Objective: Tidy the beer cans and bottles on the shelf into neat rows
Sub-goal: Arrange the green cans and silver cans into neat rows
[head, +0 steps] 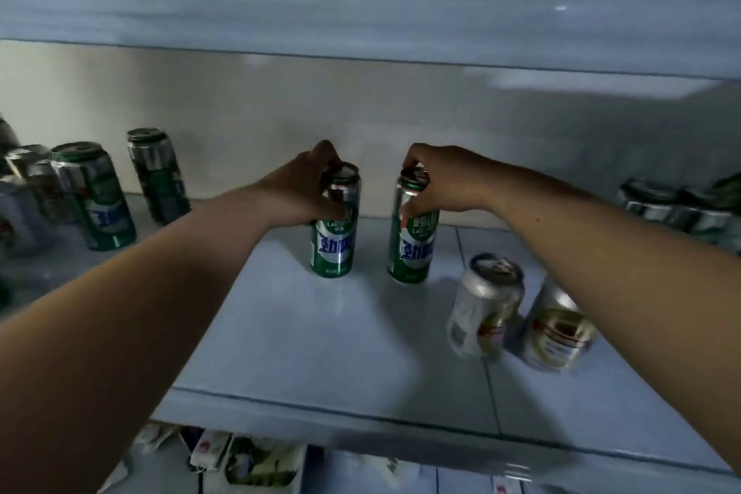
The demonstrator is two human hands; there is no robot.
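Two tall green beer cans stand upright side by side in the middle of the pale shelf (320,353). My left hand (308,188) grips the top of the left green can (335,245). My right hand (437,180) grips the top of the right green can (413,249). Two short silver cans (483,313) (557,337) with red and gold labels stand close together at the front right, under my right forearm. More green cans (96,201) (158,176) stand at the left.
A cluster of silver cans (28,192) crowds the far left edge. Several dark can tops (681,209) sit at the far right. The shelf above (361,4) overhangs closely. Packaged goods (248,461) lie on the level below the front edge.
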